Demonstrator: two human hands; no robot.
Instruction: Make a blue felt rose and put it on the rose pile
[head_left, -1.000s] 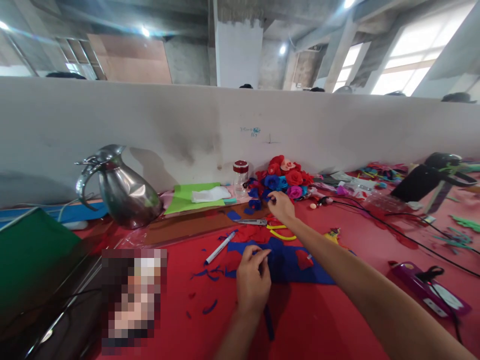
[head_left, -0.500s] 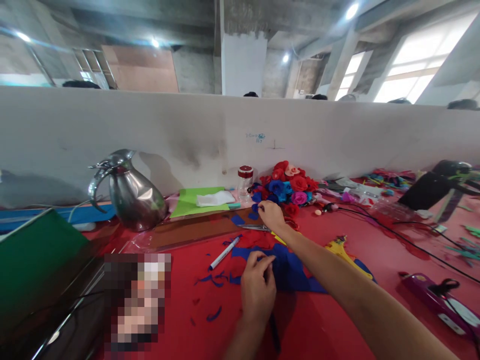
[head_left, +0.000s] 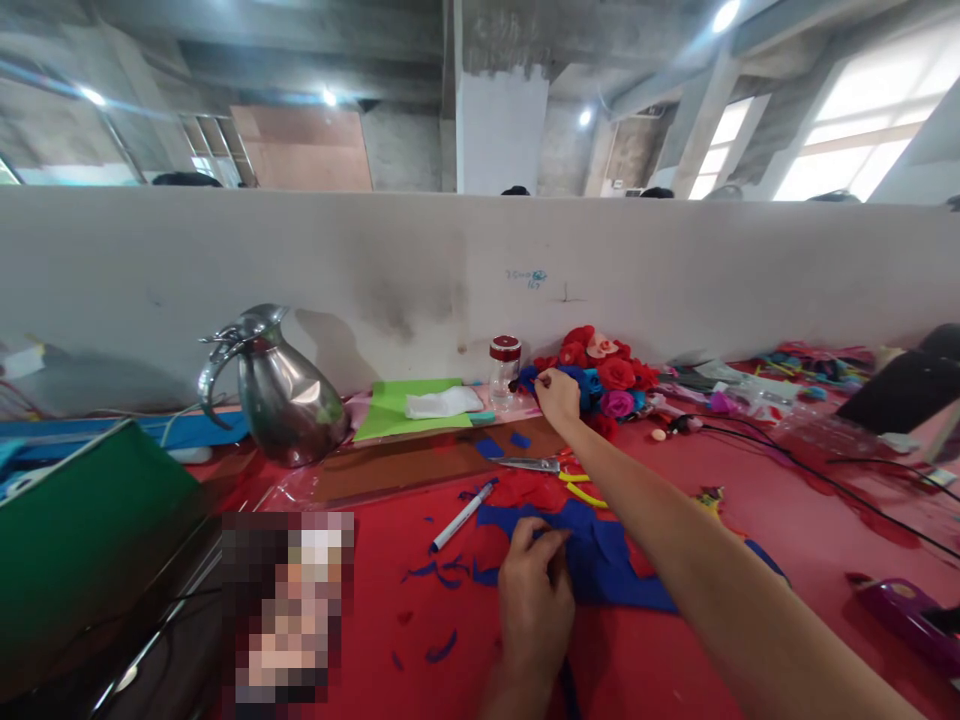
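Seemingly outstretched because the flowers (head_left: 609, 376) are lying by the far wall (head_left: 360, 260), the right hand (head_left: 557, 398) is hovering beside them, the left hand (head_left: 536, 590) above the near blue sheet (head_left: 611, 562), both grips looking narrow, contents unclear.

Low white partition (head_left: 337, 260) runs full width behind a red table (head_left: 637, 665), w/ dark smudges (head_left: 435, 312) nr the middle, bit of blue-green handwriting (head_left: 529, 278) & a small cross mark (head_left: 566, 298) just R of it. Over the top: rm w/ bare grey conc. ceiling (head_left: 360, 50), beams, rough conc. wall (head_left: 409, 150). Column (head_left: 502, 135) abt centre, white lower down, patchy grey up top. Pinkish-brown board (head_left: 300, 148) L of it, metal frame (head_left: 225, 148) further L. Big bright window (head_left: 847, 130) far R, smaller window (head_left: 724, 135) beside it. Several ceiling lights (head_left: 725, 15) on, streaky glare upper L.
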